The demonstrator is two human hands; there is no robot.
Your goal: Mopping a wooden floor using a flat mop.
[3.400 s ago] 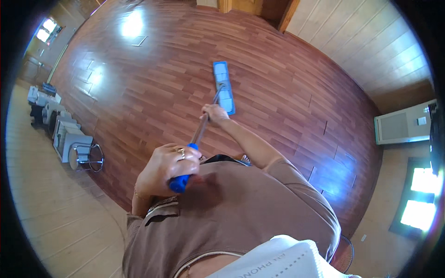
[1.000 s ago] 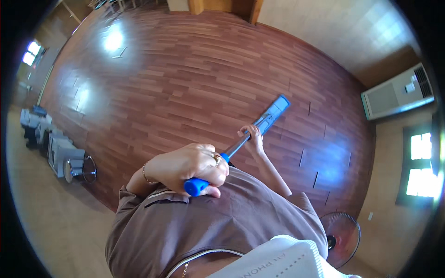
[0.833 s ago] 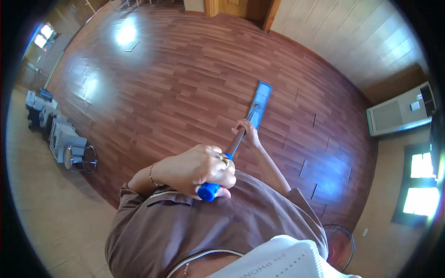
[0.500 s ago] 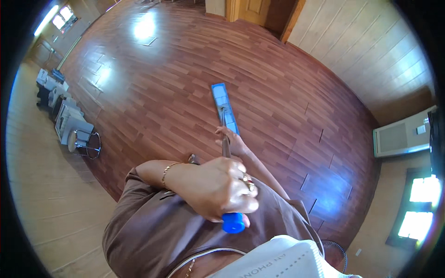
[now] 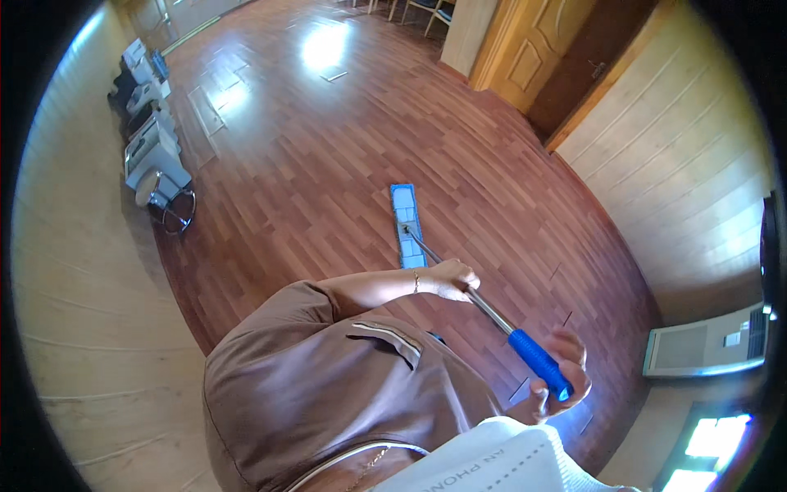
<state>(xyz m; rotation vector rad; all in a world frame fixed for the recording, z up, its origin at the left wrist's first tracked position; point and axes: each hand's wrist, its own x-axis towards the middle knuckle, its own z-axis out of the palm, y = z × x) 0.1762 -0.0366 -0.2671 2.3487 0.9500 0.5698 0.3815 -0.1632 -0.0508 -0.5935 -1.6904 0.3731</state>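
Observation:
A flat mop lies ahead of me on the wood-patterned floor, its long blue-edged mop head [image 5: 404, 205] with a pale top plate. From it a metal pole [image 5: 492, 312] slants up toward my right and ends in a ribbed blue grip [image 5: 537, 361]. My left hand [image 5: 451, 280], with a bracelet at the wrist, is closed round the middle of the pole. Beside the blue grip's end is my right hand [image 5: 570, 369], slightly blurred, its fingers spread and the thumb on the other side of the grip; it is not closed on it.
Along the left wall stand white cabinet-like units [image 5: 154, 152] and a round stool [image 5: 152, 189] with a metal frame. A wooden door [image 5: 537, 49] is at the far right. A white air-conditioner-like unit [image 5: 705, 344] stands by the right wall. Chairs [image 5: 426, 12] show at the back.
My hands have traded places: the left went from the blue grip down to the pole, the right from the pole up to the grip. The pole's top swung right.

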